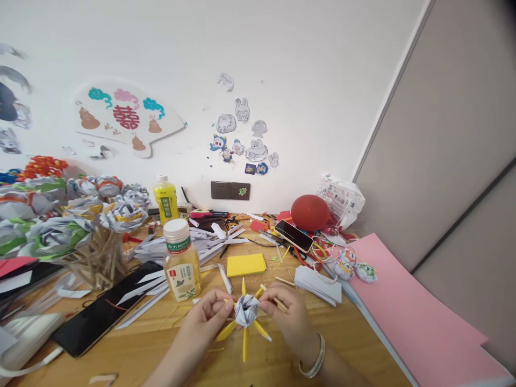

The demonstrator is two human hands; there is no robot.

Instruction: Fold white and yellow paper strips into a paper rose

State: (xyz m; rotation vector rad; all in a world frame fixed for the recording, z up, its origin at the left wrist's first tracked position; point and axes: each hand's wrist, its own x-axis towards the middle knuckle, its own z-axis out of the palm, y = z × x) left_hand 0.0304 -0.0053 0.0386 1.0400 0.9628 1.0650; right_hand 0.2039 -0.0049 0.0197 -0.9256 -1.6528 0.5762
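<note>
A folded paper flower with a white rolled centre and narrow yellow petals spreading around it is held between both hands, above the wooden table. At its left, my left hand pinches a yellow petal close to the white centre. My right hand grips the right side of the flower, thumb and index finger pressed together at a petal. A thin wooden stick also lies across the fingers of that hand. Beyond the flower sits a stack of yellow paper. To the right is a pile of white paper slips.
A tea bottle and a yellow drink bottle stand at left. Paper flowers fill a clear container there, near a black phone. Another phone, a red balloon and pink sheets lie right.
</note>
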